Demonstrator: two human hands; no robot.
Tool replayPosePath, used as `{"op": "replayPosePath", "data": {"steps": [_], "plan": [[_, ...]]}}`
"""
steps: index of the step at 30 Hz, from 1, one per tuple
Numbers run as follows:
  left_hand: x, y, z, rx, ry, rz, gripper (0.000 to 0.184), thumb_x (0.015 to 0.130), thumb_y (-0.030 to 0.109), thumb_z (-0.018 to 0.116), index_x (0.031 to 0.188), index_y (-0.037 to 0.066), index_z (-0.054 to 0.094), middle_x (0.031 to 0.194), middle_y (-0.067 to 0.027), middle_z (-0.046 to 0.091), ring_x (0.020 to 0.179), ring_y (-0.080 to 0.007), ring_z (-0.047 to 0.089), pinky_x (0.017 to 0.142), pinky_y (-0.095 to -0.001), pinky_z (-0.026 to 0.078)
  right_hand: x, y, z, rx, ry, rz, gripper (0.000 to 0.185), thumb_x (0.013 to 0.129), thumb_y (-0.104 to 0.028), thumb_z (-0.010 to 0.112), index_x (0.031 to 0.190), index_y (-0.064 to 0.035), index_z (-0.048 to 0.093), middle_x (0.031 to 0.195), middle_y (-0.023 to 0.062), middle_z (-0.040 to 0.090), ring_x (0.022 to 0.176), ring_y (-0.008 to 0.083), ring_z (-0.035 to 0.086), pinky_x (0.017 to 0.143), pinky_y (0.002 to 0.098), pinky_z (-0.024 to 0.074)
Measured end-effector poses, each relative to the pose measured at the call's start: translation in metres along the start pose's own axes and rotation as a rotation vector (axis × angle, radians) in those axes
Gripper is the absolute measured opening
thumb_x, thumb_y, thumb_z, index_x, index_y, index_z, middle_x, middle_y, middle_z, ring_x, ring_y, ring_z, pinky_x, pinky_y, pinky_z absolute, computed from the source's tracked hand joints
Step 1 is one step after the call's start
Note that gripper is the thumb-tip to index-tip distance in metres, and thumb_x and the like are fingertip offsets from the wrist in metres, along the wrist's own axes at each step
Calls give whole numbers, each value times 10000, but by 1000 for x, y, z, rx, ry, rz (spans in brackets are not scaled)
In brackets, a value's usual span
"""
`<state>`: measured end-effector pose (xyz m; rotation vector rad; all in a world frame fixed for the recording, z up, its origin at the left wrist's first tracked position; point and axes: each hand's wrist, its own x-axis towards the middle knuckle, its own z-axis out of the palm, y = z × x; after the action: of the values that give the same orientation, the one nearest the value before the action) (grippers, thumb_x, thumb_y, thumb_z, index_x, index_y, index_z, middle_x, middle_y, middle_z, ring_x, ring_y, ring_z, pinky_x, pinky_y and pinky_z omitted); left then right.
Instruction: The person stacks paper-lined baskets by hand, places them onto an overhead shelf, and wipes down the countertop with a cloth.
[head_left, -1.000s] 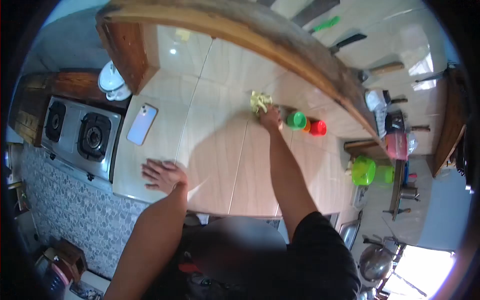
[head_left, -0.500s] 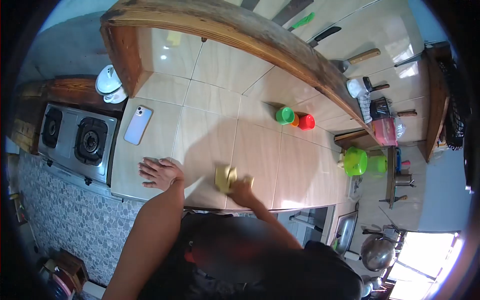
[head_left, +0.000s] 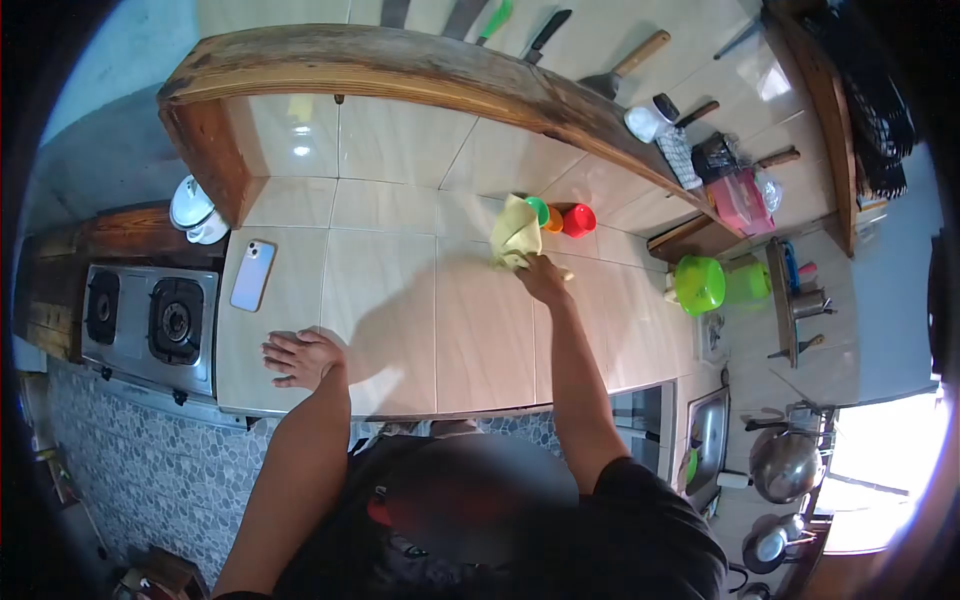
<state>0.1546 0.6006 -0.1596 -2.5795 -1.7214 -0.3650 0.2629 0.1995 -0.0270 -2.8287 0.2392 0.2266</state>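
Note:
My left hand (head_left: 304, 358) lies flat on the tiled counter (head_left: 480, 330), fingers spread, below a light blue phone (head_left: 253, 275). Farther back on the counter, my right hand (head_left: 542, 278) is closed on a crumpled yellow cloth (head_left: 516, 230), which rests on the tiles. The cloth's upper part is beside a green cup (head_left: 538, 211) and hides some of it. An orange cup (head_left: 553, 220) and a red cup (head_left: 579, 220) stand just to the right of the green one.
A gas stove (head_left: 150, 325) and a white lidded pot (head_left: 196, 210) are at the left. A wooden shelf (head_left: 400, 70) spans the back of the counter. Green containers (head_left: 699, 285) and a sink (head_left: 707, 440) are at the right.
My right hand has moved with the cloth from the counter's back, to its front edge, and then back again beside the cups. My left hand stays flat. The camera view has shifted.

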Motion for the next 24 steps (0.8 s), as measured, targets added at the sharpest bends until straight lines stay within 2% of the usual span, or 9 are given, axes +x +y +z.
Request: {"op": "replayPosePath", "data": {"steps": [3, 5, 16, 18, 20, 21, 22, 23, 24], "plan": [[-3, -2, -6, 3, 17, 0, 647, 953, 450, 308, 1544, 186, 305, 1615, -72, 266, 1477, -294, 249, 1150, -614, 155, 20, 18, 67, -101, -54, 105, 475, 860, -431, 589, 1248, -159, 622, 1248, 186, 604, 1209, 367, 549, 1008, 593, 396], [-1, -2, -11, 8, 33, -7, 649, 952, 449, 307, 1541, 177, 310, 1613, -81, 267, 1476, -295, 251, 1147, -618, 159, 16, 10, 84, -141, 226, 153, 487, 860, -432, 574, 1244, -134, 611, 1258, 192, 599, 1214, 365, 546, 1012, 603, 384], [-8, -13, -26, -46, -34, 137, 632, 962, 379, 345, 1506, 57, 336, 1582, -152, 293, 1463, -353, 240, 1128, -648, 186, -115, 87, 96, 41, 138, -817, 328, 786, -400, 725, 928, -104, 707, 910, 126, 700, 873, 340, 663, 829, 511, 476], [-13, -24, -25, -138, -68, 194, 663, 958, 428, 390, 1516, 73, 336, 1598, -154, 269, 1478, -354, 224, 1160, -603, 174, -138, 92, 75, 70, -25, -791, 300, 794, -382, 717, 900, -101, 707, 891, 129, 698, 860, 341, 662, 819, 508, 477], [-3, -46, -15, -339, -226, 263, 626, 916, 365, 540, 1479, 122, 415, 1533, -134, 400, 1396, -337, 366, 1118, -592, 229, -131, 111, 77, 155, -194, -880, 242, 786, -332, 715, 781, -91, 683, 791, 128, 666, 742, 347, 640, 704, 474, 487], [32, -73, 111, -953, -256, 295, 652, 918, 304, 584, 1512, 186, 344, 1471, -103, 478, 1272, -306, 500, 1036, -564, 344, -128, 115, 82, 175, -115, -991, 241, 763, -299, 725, 699, -78, 656, 705, 141, 623, 683, 351, 619, 643, 465, 479], [21, -73, 15, -1408, -462, -27, 565, 968, 353, 512, 1487, 171, 384, 1458, -98, 486, 1267, -300, 514, 1057, -521, 356, -119, 129, 103, 195, 49, -1077, 250, 754, -285, 722, 659, -69, 641, 648, 148, 598, 674, 347, 622, 627, 472, 475], [6, -70, -109, -1851, -518, -460, 508, 1019, 403, 440, 1462, 157, 425, 1445, -94, 493, 1261, -295, 529, 1078, -478, 368, -118, 114, 78, 241, -217, -949, 250, 762, -296, 690, 688, -59, 656, 639, 162, 601, 670, 348, 628, 615, 476, 476], [23, -91, -124, -2040, -359, -509, 553, 1003, 319, 482, 1506, 240, 267, 1326, -69, 558, 1157, -254, 568, 951, -460, 429, -114, 104, 67, 90, -348, -867, 297, 763, -349, 647, 753, -57, 700, 677, 181, 636, 711, 358, 648, 648, 461, 494]]}}
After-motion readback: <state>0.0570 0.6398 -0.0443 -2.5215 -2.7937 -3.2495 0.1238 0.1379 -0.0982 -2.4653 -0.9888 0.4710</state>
